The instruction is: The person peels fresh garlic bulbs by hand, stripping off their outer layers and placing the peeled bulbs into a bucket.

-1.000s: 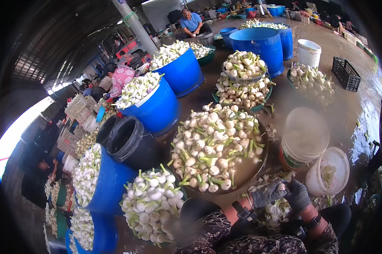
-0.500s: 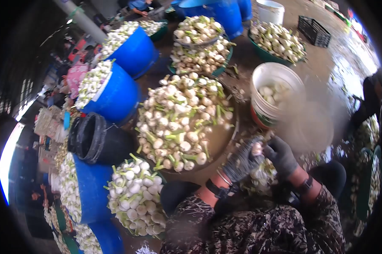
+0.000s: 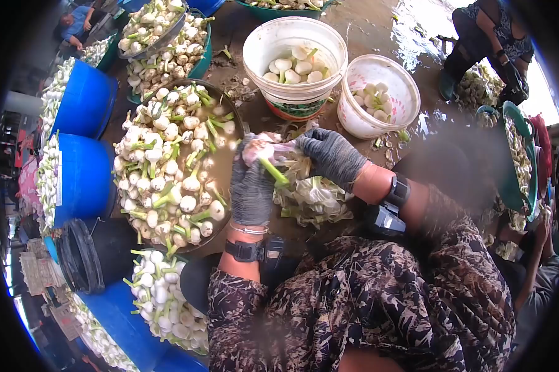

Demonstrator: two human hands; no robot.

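Observation:
A garlic bulb (image 3: 259,150) with a short green stem sits in my gloved left hand (image 3: 252,195), whose fingers are closed around it. My right hand (image 3: 334,156), also in a grey glove, pinches a strip of pinkish outer skin (image 3: 285,147) that stretches from the bulb. Below the hands lies a heap of stripped garlic skins (image 3: 316,199). To the left, a wide basin (image 3: 233,118) holds many garlic bulbs with trimmed green stems in murky water. Just beyond my hands, a white bucket (image 3: 270,46) contains cleaner bulbs, and a second white bucket (image 3: 409,99) holds more.
Blue tubs (image 3: 84,180) heaped with garlic line the left side, near a black bucket (image 3: 84,254). White bulbs (image 3: 168,304) are piled by my left knee. Another person (image 3: 484,43) works at the upper right, near a green basin (image 3: 512,161).
My view has swung to the right. My hands were close together around a bulb; now the right hand is drawn away from the left, with skin stretched between them.

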